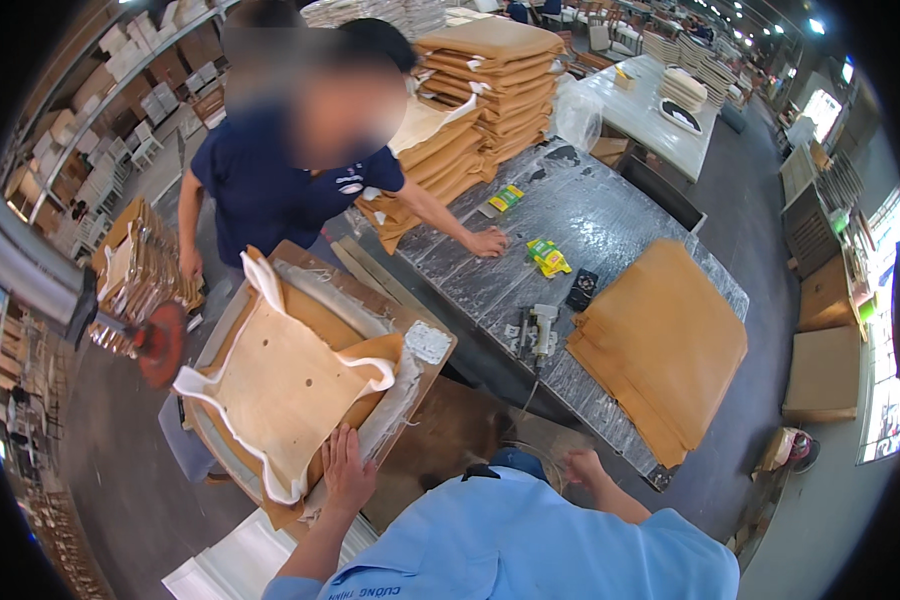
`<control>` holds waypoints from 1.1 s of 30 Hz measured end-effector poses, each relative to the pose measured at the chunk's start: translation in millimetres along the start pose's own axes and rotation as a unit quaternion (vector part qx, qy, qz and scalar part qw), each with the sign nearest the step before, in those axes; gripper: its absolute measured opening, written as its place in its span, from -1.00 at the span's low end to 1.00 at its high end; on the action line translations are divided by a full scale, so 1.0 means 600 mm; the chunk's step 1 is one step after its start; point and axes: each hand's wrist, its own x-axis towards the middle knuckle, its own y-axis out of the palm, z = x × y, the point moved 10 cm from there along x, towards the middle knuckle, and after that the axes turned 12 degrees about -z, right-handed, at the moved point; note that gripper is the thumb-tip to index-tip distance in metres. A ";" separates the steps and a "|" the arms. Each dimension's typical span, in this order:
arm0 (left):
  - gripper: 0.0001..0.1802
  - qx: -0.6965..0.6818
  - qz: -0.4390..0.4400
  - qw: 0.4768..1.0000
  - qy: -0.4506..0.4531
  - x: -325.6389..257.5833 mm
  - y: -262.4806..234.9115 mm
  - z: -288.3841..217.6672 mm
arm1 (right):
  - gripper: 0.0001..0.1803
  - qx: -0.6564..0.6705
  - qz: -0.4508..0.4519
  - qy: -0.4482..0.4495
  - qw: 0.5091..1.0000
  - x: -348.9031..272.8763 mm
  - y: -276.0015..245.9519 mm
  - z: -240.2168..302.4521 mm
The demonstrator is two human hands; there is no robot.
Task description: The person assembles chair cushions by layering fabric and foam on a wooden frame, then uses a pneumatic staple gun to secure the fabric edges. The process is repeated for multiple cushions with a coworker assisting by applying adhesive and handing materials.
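Note:
My left hand (346, 472) lies open, fingers stretched, on the near edge of a seat cover piece (288, 375). This piece has a cream backing facing up, tan material beneath and white folded edges turned up at its corners. It rests on a padded grey form on a brown board (432, 375). My right hand (584, 468) hangs near my waist by the dark worktable's near edge (610, 440); its fingers are small and blurred, so their closure is unclear. A pneumatic staple gun (542, 330) with a hose lies on the worktable, out of my hands.
A co-worker in a dark blue shirt (270, 200) stands across, one hand (487, 242) on the worktable. Tan covers (665, 345) lie stacked at its right, with more piled behind (490, 80). Yellow-green packets (548, 257) and a black object (582, 290) sit between. A red disc (160, 345) hangs left.

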 end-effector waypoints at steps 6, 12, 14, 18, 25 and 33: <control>-0.06 -0.023 -0.003 0.994 -0.111 0.020 0.032 -0.035 | -0.51 -0.004 -0.043 0.003 0.999 0.126 -0.088 0.041; -0.06 0.001 -0.010 0.981 -0.193 0.040 0.070 -0.077 | -0.56 -0.148 -0.117 -0.090 0.978 0.241 -0.176 0.132; -0.07 0.001 -0.016 0.983 -0.185 0.042 0.077 -0.100 | -0.61 -0.176 -0.123 -0.138 0.967 0.291 -0.182 0.201; -0.13 0.036 0.002 0.979 -0.201 0.031 0.072 -0.134 | -0.60 -0.158 -0.142 -0.258 0.943 0.389 -0.146 0.442; -0.23 0.091 0.027 0.969 -0.228 0.042 0.087 -0.165 | -0.10 -0.167 -0.218 -0.297 0.914 0.610 -0.089 0.710; -0.45 -0.140 0.147 0.954 -0.219 0.065 0.278 -0.287 | 0.10 -0.279 -0.255 -0.359 0.853 0.733 -0.009 0.832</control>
